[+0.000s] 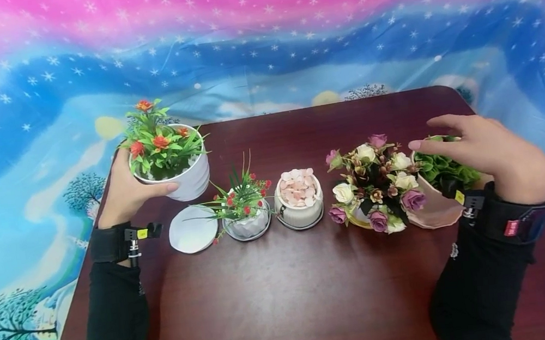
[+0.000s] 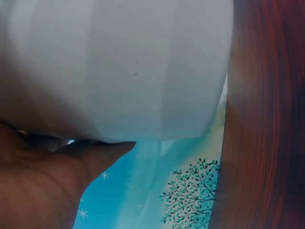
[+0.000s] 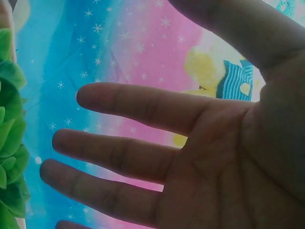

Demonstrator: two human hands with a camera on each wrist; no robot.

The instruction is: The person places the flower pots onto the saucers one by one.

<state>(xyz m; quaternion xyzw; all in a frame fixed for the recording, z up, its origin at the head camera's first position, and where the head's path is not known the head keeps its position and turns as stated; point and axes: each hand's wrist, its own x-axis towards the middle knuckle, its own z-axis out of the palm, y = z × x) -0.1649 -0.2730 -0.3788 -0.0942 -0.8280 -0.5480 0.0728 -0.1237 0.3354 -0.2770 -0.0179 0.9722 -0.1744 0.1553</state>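
My left hand [image 1: 123,187] grips a white ribbed flowerpot [image 1: 189,178] from its left side, the thumb across its front. Orange artificial flowers [image 1: 161,142] with green leaves fill it. In the left wrist view the pot's white wall [image 2: 133,71] takes up most of the frame, with part of the hand [image 2: 43,176] below. A round white saucer [image 1: 193,229] lies on the table below and in front of this pot. Fingers spread, my right hand [image 1: 497,148] hovers over a pale pink pot [image 1: 431,206] of green leaves [image 1: 442,167]; the right wrist view shows its palm and straight fingers [image 3: 128,107].
Between the hands stand a small white pot [image 1: 250,224] with red flowers, a cream pot [image 1: 301,213] of pinkish chips, and a bouquet [image 1: 375,187] of white and purple roses. They line the dark red table [image 1: 290,299]. A patterned cloth [image 1: 260,45] hangs behind.
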